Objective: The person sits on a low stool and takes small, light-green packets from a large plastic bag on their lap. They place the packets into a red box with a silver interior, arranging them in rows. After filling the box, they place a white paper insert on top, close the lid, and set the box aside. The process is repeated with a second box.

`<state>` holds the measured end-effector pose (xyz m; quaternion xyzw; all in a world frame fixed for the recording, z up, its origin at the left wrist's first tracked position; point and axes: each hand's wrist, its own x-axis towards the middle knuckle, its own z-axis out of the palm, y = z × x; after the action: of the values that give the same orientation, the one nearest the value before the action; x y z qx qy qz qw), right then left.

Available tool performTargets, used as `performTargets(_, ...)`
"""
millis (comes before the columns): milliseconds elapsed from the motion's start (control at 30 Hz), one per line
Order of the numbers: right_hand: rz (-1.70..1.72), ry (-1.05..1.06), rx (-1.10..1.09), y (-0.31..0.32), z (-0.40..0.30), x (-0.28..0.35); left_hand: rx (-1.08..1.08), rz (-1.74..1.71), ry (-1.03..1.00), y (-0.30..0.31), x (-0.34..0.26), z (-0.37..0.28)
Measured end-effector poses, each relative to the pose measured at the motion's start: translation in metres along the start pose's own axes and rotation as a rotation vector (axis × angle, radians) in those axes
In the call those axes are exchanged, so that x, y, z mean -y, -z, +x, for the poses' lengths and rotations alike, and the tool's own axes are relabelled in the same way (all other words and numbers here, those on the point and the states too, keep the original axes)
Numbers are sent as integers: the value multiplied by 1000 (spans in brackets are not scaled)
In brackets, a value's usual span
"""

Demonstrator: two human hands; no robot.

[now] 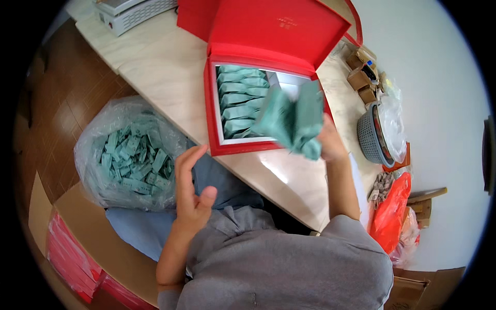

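Note:
A red gift box (213, 112) stands on the table with its lid raised. A row of green sachets (238, 99) fills its left compartment; part of the right one shows its pale lining. My right hand (331, 141) holds several green sachets (296, 118), blurred, over the box's right part, and they hide some of it. Near the box's lower left corner, my left hand (193, 184) is raised with its fingers apart, holding nothing. To its left, a clear plastic bag (91, 155) holds many small green packets (135, 159).
The marble-patterned table (166, 81) has a metal device (131, 17) at its far left. Small cardboard boxes (358, 75), a grey basket (368, 135) and a red plastic bag (393, 213) line the wall side. An open cardboard carton (100, 240) with red wrapped items stands at lower left.

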<state>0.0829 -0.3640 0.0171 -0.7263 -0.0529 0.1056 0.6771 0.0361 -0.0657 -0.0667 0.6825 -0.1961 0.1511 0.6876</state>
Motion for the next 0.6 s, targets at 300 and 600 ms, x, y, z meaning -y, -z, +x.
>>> performTargets(300, 395, 6, -230, 29, -5, -7, 116, -286, 126, -46, -10, 52)
performTargets(600, 172, -118, -44, -89, -19, -29, -111, -505, 538, -71, 33, -7)
